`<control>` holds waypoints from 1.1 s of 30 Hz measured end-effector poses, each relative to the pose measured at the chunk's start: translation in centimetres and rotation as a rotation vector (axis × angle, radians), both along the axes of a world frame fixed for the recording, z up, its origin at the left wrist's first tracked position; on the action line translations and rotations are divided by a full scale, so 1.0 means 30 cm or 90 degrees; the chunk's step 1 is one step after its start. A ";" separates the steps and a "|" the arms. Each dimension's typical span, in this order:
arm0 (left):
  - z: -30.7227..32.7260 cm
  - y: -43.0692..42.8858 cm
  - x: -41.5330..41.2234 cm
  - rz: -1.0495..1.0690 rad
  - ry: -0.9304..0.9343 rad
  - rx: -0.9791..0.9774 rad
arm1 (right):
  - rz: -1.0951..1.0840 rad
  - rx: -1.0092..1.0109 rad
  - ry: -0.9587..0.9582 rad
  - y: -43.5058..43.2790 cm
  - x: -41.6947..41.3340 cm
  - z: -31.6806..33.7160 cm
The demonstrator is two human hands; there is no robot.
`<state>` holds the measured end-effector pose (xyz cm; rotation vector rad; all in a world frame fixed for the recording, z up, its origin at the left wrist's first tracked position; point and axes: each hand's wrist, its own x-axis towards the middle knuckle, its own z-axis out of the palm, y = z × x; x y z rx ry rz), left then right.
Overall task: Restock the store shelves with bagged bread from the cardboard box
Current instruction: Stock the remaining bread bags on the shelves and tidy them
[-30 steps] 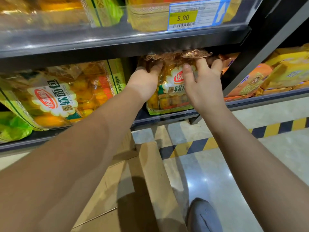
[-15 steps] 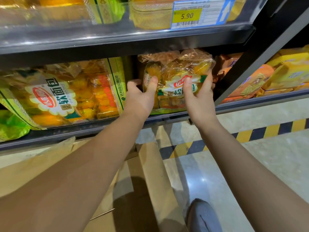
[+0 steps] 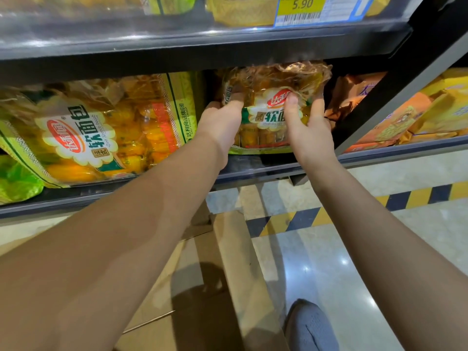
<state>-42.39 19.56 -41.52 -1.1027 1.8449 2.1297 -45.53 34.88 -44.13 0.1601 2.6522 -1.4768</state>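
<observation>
A clear bag of yellow bread (image 3: 271, 79) with a red and green label stands upright on the dark shelf (image 3: 255, 167), under the shelf above. My left hand (image 3: 222, 122) grips its left side, thumb on the front. My right hand (image 3: 307, 125) grips its right side, thumb pressed on the label, fingers round the edge. A larger bag of the same bread (image 3: 101, 127) lies to the left on the same shelf. The cardboard box (image 3: 192, 282) sits on the floor below my arms; its inside is hidden.
The upper shelf (image 3: 202, 39) carries a 5.90 price tag (image 3: 301, 6) and more bags. Orange and yellow packs (image 3: 410, 115) fill the neighbouring shelf unit on the right. A green bag (image 3: 17, 181) sits far left. Yellow-black floor tape (image 3: 304, 219) and my grey shoe (image 3: 311, 325) are below.
The bag was tilted and turned half a second ago; it now stands straighter with its label facing me. Both hands have shifted up its sides.
</observation>
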 end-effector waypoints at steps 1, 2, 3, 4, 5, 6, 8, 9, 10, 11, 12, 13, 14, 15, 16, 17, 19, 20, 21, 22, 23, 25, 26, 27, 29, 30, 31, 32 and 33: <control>-0.003 -0.002 0.000 -0.005 -0.002 -0.007 | 0.002 0.003 -0.005 0.003 0.000 0.001; -0.010 -0.003 0.005 -0.010 -0.007 -0.019 | 0.005 0.007 -0.006 0.006 0.004 0.002; -0.017 -0.003 0.010 -0.017 -0.014 -0.034 | 0.006 0.012 -0.003 0.010 0.012 0.003; -0.022 -0.002 0.017 -0.022 -0.019 -0.046 | 0.006 0.016 0.002 0.013 0.021 0.003; -0.022 0.000 0.023 -0.026 -0.021 -0.049 | 0.009 0.019 0.005 0.014 0.026 0.005; -0.017 0.000 0.025 -0.027 -0.021 -0.046 | 0.011 0.020 0.003 0.011 0.025 0.008; 0.004 0.000 0.015 -0.029 -0.027 -0.036 | 0.006 0.027 -0.024 0.003 0.001 0.020; 0.013 -0.002 0.006 -0.032 -0.034 -0.030 | 0.003 0.035 -0.043 -0.002 -0.014 0.025; 0.020 -0.004 -0.001 -0.035 -0.042 -0.024 | 0.001 0.043 -0.057 -0.003 -0.028 0.027; 0.023 -0.006 -0.006 -0.039 -0.051 -0.021 | 0.003 0.049 -0.064 -0.002 -0.036 0.029; 0.021 -0.007 -0.003 -0.039 -0.057 -0.021 | 0.008 0.053 -0.067 0.002 -0.031 0.031; 0.021 -0.005 0.003 -0.041 -0.059 -0.025 | 0.015 0.054 -0.063 0.006 -0.020 0.032; 0.024 -0.002 0.013 -0.046 -0.060 -0.035 | 0.023 0.058 -0.058 0.012 -0.007 0.034; 0.025 0.002 0.023 -0.050 -0.062 -0.048 | 0.031 0.063 -0.053 0.018 0.005 0.035; 0.021 0.006 0.030 -0.053 -0.066 -0.061 | 0.034 0.066 -0.051 0.022 0.014 0.040; 0.016 0.008 0.032 -0.059 -0.072 -0.071 | 0.035 0.071 -0.052 0.024 0.022 0.045; 0.012 0.012 0.031 -0.067 -0.089 -0.081 | 0.036 0.090 -0.046 0.023 0.035 0.050; 0.010 0.014 0.030 -0.072 -0.098 -0.085 | 0.032 0.101 -0.041 0.022 0.041 0.050; 0.007 0.014 0.030 -0.075 -0.104 -0.091 | 0.027 0.111 -0.040 0.019 0.045 0.048; 0.009 0.015 0.033 -0.075 -0.110 -0.098 | 0.025 0.118 -0.041 0.014 0.049 0.049; 0.013 0.018 0.037 -0.076 -0.115 -0.103 | 0.020 0.123 -0.045 0.009 0.049 0.048; 0.019 0.017 0.043 -0.082 -0.115 -0.108 | 0.006 0.124 -0.048 0.005 0.050 0.047; 0.019 0.015 0.046 -0.082 -0.111 -0.106 | 0.001 0.119 -0.044 0.002 0.054 0.047; 0.019 0.012 0.050 -0.083 -0.107 -0.103 | -0.001 0.106 -0.037 0.001 0.062 0.045; 0.011 0.010 0.062 -0.085 -0.102 -0.098 | -0.007 0.068 -0.009 0.005 0.091 0.035; 0.009 0.012 0.071 -0.084 -0.103 -0.101 | -0.007 0.057 0.007 0.009 0.110 0.026; 0.007 0.015 0.081 -0.084 -0.106 -0.109 | -0.005 0.053 0.023 0.015 0.127 0.016; 0.005 0.017 0.091 -0.086 -0.107 -0.120 | -0.002 0.053 0.037 0.020 0.142 0.003; -0.001 0.016 0.101 -0.091 -0.101 -0.129 | 0.000 0.053 0.045 0.026 0.154 -0.009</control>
